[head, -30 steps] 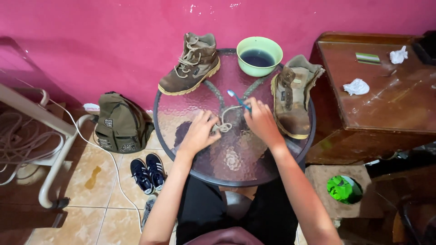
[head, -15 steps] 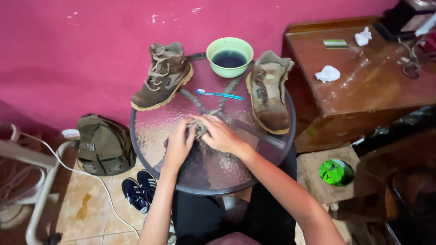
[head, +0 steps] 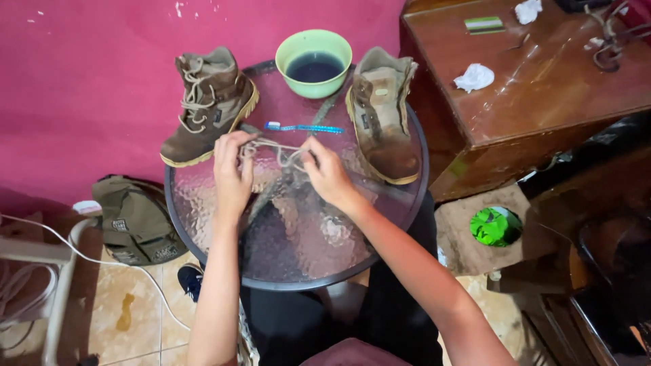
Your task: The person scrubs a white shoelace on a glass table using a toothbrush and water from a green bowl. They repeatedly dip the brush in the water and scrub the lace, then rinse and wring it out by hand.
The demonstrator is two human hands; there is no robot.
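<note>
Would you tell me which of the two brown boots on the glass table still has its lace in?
The left boot, beside the left hand; the right boot shows bare eyelets.

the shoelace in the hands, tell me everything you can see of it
The shoelace is a thin beige cord, bunched into loose loops just above the round glass table. The left hand pinches one end, the right hand the other. It lies in front of the blue toothbrush, between the two brown boots.
</note>
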